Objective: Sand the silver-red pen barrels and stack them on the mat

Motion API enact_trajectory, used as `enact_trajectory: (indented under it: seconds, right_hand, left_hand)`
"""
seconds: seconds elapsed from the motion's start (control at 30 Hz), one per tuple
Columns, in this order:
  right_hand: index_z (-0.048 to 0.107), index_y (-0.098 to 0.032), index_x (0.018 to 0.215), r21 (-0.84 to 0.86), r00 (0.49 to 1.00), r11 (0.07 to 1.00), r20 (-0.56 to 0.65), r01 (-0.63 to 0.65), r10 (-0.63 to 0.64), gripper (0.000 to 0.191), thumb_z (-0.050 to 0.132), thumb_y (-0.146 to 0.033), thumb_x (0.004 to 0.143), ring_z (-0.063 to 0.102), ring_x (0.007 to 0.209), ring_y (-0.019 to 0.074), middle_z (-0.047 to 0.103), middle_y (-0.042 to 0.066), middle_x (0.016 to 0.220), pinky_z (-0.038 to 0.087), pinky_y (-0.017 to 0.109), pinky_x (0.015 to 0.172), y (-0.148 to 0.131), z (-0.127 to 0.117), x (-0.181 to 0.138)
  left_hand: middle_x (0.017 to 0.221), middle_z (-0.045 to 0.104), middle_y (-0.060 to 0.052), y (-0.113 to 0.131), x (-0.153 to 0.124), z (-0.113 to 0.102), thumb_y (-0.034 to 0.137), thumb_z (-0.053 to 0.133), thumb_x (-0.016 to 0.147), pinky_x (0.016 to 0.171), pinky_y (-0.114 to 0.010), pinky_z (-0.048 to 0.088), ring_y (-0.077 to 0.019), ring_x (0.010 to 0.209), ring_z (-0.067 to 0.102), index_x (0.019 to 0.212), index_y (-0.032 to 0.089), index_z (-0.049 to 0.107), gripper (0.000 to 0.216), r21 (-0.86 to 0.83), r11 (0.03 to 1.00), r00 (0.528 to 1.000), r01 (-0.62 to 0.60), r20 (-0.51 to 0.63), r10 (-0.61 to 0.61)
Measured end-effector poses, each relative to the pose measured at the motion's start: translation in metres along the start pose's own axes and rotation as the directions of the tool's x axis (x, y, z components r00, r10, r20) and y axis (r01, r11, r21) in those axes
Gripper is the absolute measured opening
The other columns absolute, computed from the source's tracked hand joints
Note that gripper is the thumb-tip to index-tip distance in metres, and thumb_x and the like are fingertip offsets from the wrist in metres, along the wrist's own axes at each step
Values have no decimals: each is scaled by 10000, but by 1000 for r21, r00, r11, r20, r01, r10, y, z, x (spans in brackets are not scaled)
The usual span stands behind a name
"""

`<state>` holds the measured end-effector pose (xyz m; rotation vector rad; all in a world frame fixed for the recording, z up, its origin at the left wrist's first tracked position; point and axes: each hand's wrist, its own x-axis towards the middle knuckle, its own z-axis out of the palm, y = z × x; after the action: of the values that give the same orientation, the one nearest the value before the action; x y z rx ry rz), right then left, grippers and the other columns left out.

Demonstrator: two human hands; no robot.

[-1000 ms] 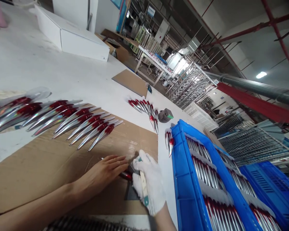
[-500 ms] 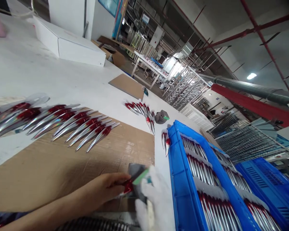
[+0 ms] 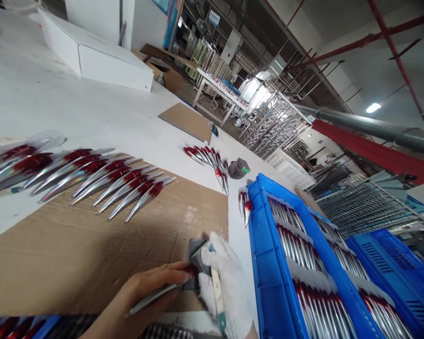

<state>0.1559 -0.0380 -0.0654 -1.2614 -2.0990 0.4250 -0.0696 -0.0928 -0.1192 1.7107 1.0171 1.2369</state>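
My bare left hand (image 3: pixel 155 287) is closed on a slim, pointed fishing lure (image 3: pixel 159 295), silver along its body with a red end. That red end meets a dark grey block (image 3: pixel 197 248) with a green strip, low on the cardboard sheet (image 3: pixel 162 235). Wearing a white glove, my right hand (image 3: pixel 226 278) curls its fingers round the block from the right. A thin cream stick (image 3: pixel 217 294) with a teal end also lies along this hand; how it is held I cannot tell. The fingers partly cover the lure's red end.
Several red-and-silver lures (image 3: pixel 116 176) lie in a slanted row on the left. More lures (image 3: pixel 208 157) and another grey block (image 3: pixel 239 168) sit farther back. A blue crate (image 3: pixel 268 282) with rows of lures stands at right. A white box (image 3: pixel 116 70) is at the back.
My right hand and the grey block have shifted slightly left and the block has turned. My left hand has tilted, so the lure's silver length now shows.
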Motion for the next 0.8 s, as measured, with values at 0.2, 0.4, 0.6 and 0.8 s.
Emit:
enact_trajectory:
  seconds: [0.2,0.4,0.6,0.8]
  right_hand:
    - [729,-226,1045,-458,955,852,258,254,-145,328,618,-172,740,538,1277,346,611,103,1401,472,489,1059,-24,-29,49]
    - [714,-314,1097,-486,865,796,493,360,-91,333,677,-281,767,456,1295,359,487,5,1522,443,511,1038,-30,-18,50]
    - [705,-289,1124,-626,914,717,403,307,-40,305,630,-258,831,489,1241,339,507,56,1488,489,480,951,-62,-14,86]
    - [716,-325,1082,-558,899,783,438,276,-4,351,736,-278,735,427,1335,380,476,11,1532,404,544,1066,-42,-22,49]
  left_hand:
    - [1488,625,39,-6,-4,-9,114,563,979,1110,-360,512,-233,1328,623,1373,466,612,531,-165,983,992,-78,84,93]
    - [1420,676,31,-14,-4,8,335,592,993,1018,-334,567,-268,1257,669,1188,411,756,266,-294,956,1000,-2,7,4]
    - [1430,657,38,3,3,-5,302,624,980,1023,-345,560,-264,1253,664,1263,476,705,342,-307,950,996,-57,54,77]
    - [1347,707,34,23,11,-15,278,664,950,974,-349,584,-262,1173,713,1216,490,736,348,-333,937,994,-105,-21,104]
